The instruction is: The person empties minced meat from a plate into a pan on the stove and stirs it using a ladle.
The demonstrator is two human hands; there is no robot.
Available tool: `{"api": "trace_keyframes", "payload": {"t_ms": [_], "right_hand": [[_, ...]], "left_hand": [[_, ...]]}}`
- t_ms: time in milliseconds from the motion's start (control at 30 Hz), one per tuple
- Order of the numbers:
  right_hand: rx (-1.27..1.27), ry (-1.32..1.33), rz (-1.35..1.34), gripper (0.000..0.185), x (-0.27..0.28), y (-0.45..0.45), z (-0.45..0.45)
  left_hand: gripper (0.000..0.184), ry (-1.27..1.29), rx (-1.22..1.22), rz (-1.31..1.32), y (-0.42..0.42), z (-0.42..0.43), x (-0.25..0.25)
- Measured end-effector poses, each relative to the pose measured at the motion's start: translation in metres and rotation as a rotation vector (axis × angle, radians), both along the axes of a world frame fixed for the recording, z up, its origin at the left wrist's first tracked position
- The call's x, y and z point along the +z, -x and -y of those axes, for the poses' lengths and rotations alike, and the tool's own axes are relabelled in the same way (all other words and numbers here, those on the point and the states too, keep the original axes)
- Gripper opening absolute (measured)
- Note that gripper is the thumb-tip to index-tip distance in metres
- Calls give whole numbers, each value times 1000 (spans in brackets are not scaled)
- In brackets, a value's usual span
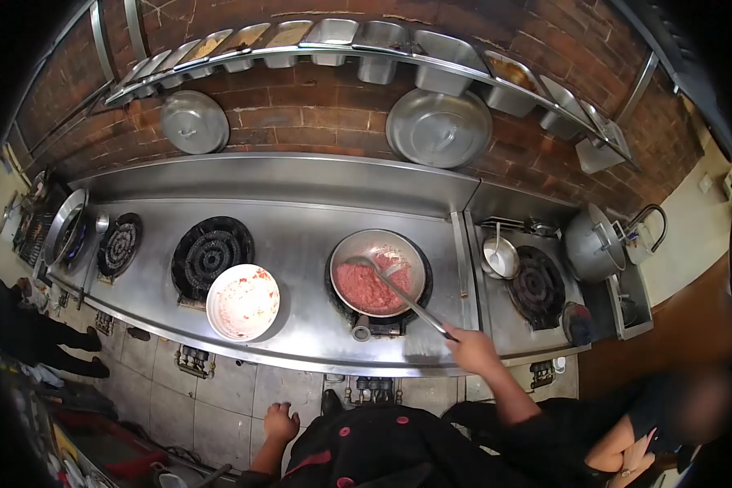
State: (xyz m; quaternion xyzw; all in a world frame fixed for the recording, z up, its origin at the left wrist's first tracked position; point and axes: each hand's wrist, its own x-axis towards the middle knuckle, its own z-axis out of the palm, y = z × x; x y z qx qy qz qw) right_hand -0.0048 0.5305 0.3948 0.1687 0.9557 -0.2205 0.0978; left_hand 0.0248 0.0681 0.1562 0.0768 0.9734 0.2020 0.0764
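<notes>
Black-sleeved, the right hand (472, 351) is gripping a long metal ladle (412, 302), fingers closed, its bowl resting in ground pink meat (366, 286) inside a round steel wok (416, 259). The left hand (281, 423) is hanging empty, fingers loosely curled.

We see open surface (297, 260) between the white bucket (242, 303) and the pan (364, 298); the ladle's handle (421, 311) bars the pan's right front.

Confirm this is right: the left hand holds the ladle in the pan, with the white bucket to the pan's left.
Wrong hand: the head view shows the right hand holding the ladle in the pan, with the white bucket to the pan's left.
</notes>
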Motion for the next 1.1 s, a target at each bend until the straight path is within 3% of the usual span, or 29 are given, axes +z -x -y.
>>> {"api": "trace_keyframes", "payload": {"t_ms": [67,100,300,333,400,467,533,667,733,867,967,1000,1100], "right_hand": [[52,-131,49,42,30,-10,-23],[76,-192,79,42,35,-12,-28],[100,-292,121,48,-31,26,-12],[222,-350,94,50,-27,18,-18],[350,-555,44,51,2,-2,-30],[381,-717,-247,34,24,-29,-60],[331,-767,-333,29,65,-49,-53],[223,-842,-133,31,130,-73,-14],[109,-726,43,32,150,-74,14],[-95,-547,141,32,80,-48,50],[-343,-293,-19,35,11,-49,70],[-348,-234,-181,39,-11,-56,73],[-584,-114,-32,39,-20,-33,111]], "left_hand": [[40,133,85,291,-20,7,-13],[40,141,90,301,-28,6,-11],[42,201,160,565,-47,-1,-15],[44,154,204,565,-48,3,-24],[45,98,263,551,-50,14,-40],[46,98,215,613,-50,29,-59],[47,106,168,659,-37,44,-71],[52,169,73,760,-3,74,-66],[55,224,43,787,22,96,-62],[53,277,-105,682,60,125,-83],[52,324,-139,668,83,138,-83],[53,285,-124,662,87,140,-79],[52,245,-87,634,103,132,-62]]}}
